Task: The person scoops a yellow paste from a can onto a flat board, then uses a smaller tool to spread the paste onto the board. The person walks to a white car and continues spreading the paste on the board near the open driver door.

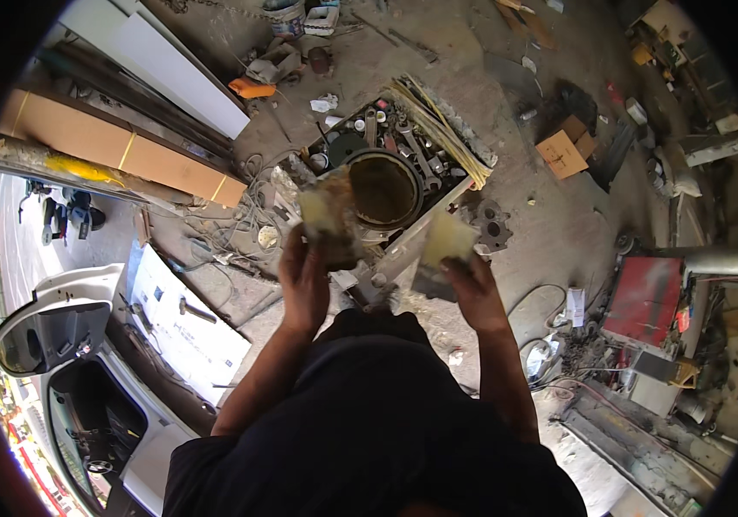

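My left hand is closed around a blurred, brown-stained block with a pale yellow patch. In my right hand I grip a pale yellow, sponge-like pad whose lower part looks dark grey. The two pieces are held apart in front of me, above the near side of a round, dark pot. Brownish contents show inside the pot. Around it lies a tray of tools, with several wrenches and small parts. Motion blur hides what exactly the held pieces are.
Thin yellowish sticks lie along the tray's far right edge. A toothed metal part rests on the floor to the right. Cables tangle at left, near long boards. A cardboard box and a red case stand farther right.
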Tool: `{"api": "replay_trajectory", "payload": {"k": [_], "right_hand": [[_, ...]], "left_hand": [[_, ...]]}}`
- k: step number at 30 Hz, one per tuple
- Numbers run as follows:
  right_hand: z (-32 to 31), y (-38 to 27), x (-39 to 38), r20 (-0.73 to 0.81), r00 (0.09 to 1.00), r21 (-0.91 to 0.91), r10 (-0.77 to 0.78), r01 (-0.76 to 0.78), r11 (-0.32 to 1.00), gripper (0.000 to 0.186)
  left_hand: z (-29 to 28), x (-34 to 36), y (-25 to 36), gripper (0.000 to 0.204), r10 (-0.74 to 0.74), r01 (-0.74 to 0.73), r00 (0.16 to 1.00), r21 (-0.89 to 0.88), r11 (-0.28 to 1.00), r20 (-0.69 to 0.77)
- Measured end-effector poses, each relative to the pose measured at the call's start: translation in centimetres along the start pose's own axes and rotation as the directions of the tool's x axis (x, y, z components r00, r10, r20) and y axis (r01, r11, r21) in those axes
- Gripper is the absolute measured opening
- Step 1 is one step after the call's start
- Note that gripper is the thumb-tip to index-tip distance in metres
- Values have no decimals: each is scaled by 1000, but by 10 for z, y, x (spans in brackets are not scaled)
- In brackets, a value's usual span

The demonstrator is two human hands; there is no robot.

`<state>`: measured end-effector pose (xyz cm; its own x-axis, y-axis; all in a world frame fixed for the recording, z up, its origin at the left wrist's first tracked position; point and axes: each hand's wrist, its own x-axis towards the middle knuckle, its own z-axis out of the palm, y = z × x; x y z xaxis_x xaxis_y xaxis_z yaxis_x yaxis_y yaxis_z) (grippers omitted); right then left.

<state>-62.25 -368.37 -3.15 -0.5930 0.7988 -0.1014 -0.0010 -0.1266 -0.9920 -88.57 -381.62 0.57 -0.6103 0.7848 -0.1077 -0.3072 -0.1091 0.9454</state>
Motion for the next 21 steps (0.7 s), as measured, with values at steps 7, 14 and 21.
{"api": "replay_trajectory", "payload": {"k": [7,14,21], "right_hand": [[-56,-61,18,-126,974,-809,-190,11,588,33],[25,-144,110,366,927,-926,-87,371,63,9],[83,-98,210,789,591,-549,165,800,-241,15]], "left_hand": [[-61,23,2,52,364,-273,931,688,672,14],[-1,52,11,113,281,-419,900,843,338,334],[36,72,-4,132,334,-393,899,859,330,283]]}}
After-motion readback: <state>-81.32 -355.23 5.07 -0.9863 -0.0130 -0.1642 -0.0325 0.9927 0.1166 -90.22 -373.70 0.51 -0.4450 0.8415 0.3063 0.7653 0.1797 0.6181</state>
